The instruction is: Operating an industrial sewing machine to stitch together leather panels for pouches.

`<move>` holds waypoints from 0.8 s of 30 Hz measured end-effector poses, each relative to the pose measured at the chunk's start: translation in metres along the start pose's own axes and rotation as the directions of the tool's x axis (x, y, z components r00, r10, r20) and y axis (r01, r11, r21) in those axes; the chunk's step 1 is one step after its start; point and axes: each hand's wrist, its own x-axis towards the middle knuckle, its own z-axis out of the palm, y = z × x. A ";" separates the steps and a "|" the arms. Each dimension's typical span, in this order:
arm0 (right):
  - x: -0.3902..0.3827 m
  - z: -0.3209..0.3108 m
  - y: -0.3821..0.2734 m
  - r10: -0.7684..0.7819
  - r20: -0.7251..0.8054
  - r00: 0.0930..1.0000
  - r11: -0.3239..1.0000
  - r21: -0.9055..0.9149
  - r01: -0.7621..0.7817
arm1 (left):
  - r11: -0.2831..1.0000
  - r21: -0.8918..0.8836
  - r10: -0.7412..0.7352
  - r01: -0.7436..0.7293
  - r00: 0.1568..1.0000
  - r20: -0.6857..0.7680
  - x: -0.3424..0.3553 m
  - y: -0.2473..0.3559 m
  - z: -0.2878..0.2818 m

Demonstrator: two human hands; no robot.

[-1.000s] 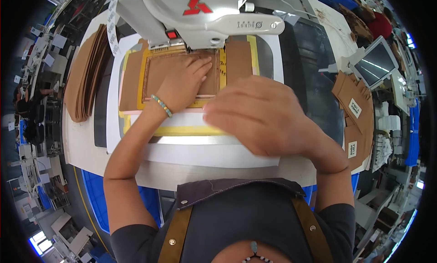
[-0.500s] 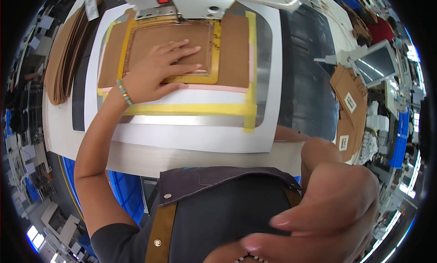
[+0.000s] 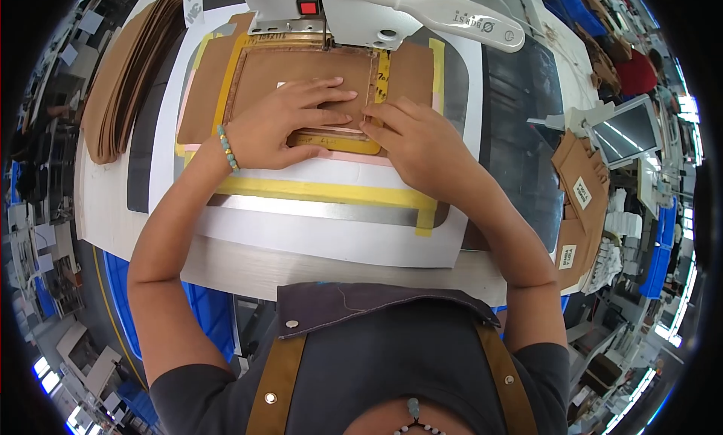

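My left hand (image 3: 277,122) lies flat on the brown sheet (image 3: 297,64) inside a yellow template frame (image 3: 227,88), fingers spread, with a small white bit showing by its fingertips. My right hand (image 3: 418,143) rests at the frame's lower right corner, fingertips on it and fingers slightly bent; I see nothing held in it. The frame sits under a white sewing machine's head (image 3: 361,22), on a taped board (image 3: 301,190) with yellow strips and a pink edge, over a white sheet (image 3: 331,239).
A stack of brown pieces (image 3: 120,88) lies at the left. At the right are a dark plate (image 3: 512,134), a small screen on an arm (image 3: 621,130) and labelled brown pieces (image 3: 576,220). Blue bins (image 3: 203,314) stand below the table edge. Other workstations fill the rim.
My right hand went from a blur above the board down near my chest, then up onto the frame's corner, its fingers straighter now. My left hand stays on the brown sheet.
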 end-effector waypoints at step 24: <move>-0.001 0.006 0.006 0.073 -0.015 0.997 0.997 0.023 -0.072 | 0.986 0.160 0.050 -0.048 0.999 -0.008 0.008 -0.006 -0.007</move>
